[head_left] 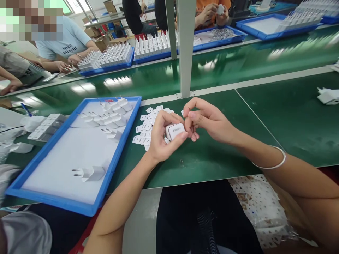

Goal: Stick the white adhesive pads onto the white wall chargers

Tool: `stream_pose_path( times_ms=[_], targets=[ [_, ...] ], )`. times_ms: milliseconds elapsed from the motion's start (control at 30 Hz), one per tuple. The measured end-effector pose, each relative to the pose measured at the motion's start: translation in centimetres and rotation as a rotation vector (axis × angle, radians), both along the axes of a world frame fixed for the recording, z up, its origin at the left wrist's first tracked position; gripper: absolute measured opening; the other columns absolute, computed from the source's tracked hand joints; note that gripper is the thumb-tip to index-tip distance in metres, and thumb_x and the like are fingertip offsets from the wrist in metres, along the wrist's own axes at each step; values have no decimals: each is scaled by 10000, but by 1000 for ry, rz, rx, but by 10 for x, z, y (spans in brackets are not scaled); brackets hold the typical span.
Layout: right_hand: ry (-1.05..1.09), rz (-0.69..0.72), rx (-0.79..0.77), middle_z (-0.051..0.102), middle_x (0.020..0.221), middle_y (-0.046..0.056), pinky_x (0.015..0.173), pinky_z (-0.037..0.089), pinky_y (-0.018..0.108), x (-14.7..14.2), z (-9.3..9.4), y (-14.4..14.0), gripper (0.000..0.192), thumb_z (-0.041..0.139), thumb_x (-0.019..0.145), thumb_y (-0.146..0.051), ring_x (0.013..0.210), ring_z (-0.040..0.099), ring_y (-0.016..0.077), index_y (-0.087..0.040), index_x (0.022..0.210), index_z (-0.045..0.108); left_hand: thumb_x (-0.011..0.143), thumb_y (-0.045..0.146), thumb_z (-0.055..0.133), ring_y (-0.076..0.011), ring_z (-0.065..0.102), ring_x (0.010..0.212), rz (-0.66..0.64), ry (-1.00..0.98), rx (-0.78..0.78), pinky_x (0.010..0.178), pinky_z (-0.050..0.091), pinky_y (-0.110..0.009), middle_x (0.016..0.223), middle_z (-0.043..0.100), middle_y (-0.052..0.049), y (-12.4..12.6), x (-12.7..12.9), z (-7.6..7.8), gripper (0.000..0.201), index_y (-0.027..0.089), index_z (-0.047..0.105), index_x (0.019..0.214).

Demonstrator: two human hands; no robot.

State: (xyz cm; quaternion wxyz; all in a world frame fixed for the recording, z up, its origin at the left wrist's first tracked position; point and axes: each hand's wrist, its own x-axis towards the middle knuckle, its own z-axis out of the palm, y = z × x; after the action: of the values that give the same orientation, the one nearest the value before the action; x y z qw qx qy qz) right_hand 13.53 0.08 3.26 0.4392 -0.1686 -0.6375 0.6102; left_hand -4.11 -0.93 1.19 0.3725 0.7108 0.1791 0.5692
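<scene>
My left hand is closed around a white charger plug, its printed end face turned up toward me. Close to its right, my right hand has its thumb and forefinger pressed together; whatever they may pinch is hidden. Under and behind my left hand lies a loose spread of small white printed cover plates on the green table. To the left, a blue-rimmed tray holds several white plugs with metal pins, grouped at its far end, and a single plug nearer me.
A white metal post rises from the table's back edge. Beyond it runs a green conveyor belt, with plug-filled blue trays and other people's hands on the far side. Another plug lies far right, and grey-white blocks stand left.
</scene>
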Motion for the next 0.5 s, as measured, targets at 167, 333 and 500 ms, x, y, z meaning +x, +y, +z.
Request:
stream_pose_path(
  times_ms=[167,333,500],
  targets=[
    [-76,-33,-31,658,627,-31,458,447,191,-2,-11,10,249,579,999,-425,486,597,79,-184,963,526,822,224,642,-118,529,519,-87,-99,-393,543,411,-258,584,607,19,5,-6,4,184,196,481,737],
    [-143,-209,-101,629,565,-37,410,407,190,-1,-23,26,315,644,940,-489,421,560,79,-187,904,562,754,234,590,-105,466,443,42,-83,-594,472,343,-238,516,554,25,10,-10,9,214,206,402,655],
    [-137,-407,-140,609,552,-28,405,411,196,13,-30,46,298,673,910,-469,416,548,88,-191,844,587,893,443,421,-116,456,467,273,132,-659,473,343,-250,549,525,-5,19,-15,11,349,201,435,643]
  ],
)
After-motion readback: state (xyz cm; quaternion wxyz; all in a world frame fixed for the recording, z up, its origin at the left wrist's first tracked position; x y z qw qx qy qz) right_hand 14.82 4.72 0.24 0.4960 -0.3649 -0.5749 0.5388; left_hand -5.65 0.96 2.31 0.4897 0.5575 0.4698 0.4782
